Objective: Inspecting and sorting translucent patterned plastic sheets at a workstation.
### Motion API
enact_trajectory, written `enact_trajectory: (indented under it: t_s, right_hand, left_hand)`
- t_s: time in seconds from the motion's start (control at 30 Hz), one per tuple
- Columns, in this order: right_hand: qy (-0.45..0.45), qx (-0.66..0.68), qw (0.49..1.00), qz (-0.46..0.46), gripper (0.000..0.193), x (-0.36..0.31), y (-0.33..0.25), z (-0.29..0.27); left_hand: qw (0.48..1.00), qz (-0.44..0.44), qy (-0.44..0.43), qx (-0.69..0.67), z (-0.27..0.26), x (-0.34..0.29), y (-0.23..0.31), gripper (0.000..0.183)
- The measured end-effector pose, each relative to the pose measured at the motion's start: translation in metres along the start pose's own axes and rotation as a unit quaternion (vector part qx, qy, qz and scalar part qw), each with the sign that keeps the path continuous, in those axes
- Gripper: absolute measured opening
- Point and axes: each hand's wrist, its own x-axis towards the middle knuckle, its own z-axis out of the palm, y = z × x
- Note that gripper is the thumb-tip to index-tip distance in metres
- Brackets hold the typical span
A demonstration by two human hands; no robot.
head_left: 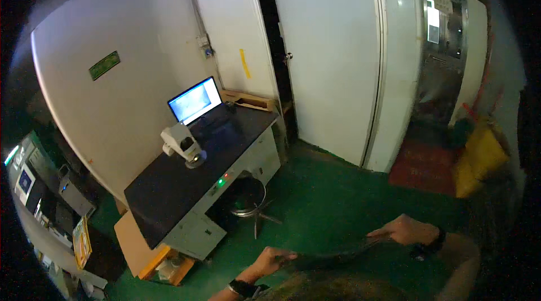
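Note:
At the bottom of the view, my left hand (pixel 269 261) is closed, pinching one end of a dark, thin, limp piece (pixel 335 257). My right hand (pixel 407 230) is closed on its other end, a little higher and to the right. The dark piece stretches between both hands with a sagging edge, and the gloom hides what kind of thing it is. Each wrist wears a dark band.
A dark-topped workbench (pixel 169 188) stands ahead left, bearing a lit monitor (pixel 196 101) and a white microscope-like device (pixel 183 143). A round stool (pixel 248 197) is tucked against it. Beyond are a white door (pixel 332 58), a red mat (pixel 422 168) and a yellow sheet-like object (pixel 482 160).

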Motion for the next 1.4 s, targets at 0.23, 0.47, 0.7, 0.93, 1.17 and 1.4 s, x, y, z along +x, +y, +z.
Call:
enact_trajectory:
  t_s: [0.23, 0.47, 0.7, 0.93, 1.17, 1.4]
  right_hand:
    - [0.068, 0.083, 0.994, 0.031, 0.033, 0.1, 0.155, -0.11]
    - [-0.099, -0.007, 0.995, -0.01, 0.042, 0.31, 0.292, -0.251]
    - [0.302, -0.202, 0.926, -0.102, 0.056, 0.579, 0.5, -0.409]
    - [0.454, -0.397, 0.797, -0.033, 0.038, 0.696, 0.575, -0.518]
    - [0.47, -0.454, 0.757, -0.003, 0.023, 0.718, 0.632, -0.541]
    - [0.493, -0.248, 0.834, -0.02, 0.021, 0.808, 0.652, -0.596]
  left_hand:
    - [0.988, -0.121, -0.066, -0.075, -0.021, 0.201, -0.092, 0.021]
    - [0.961, -0.23, 0.148, 0.046, -0.055, 0.327, -0.138, 0.016]
    - [0.899, -0.318, 0.279, 0.112, -0.105, 0.444, -0.237, 0.017]
    - [0.884, -0.334, 0.326, 0.02, -0.164, 0.562, -0.372, 0.023]
    - [0.886, -0.388, 0.22, 0.123, -0.232, 0.656, -0.439, 0.025]
    - [0.846, -0.407, 0.329, -0.097, -0.234, 0.715, -0.489, 0.03]
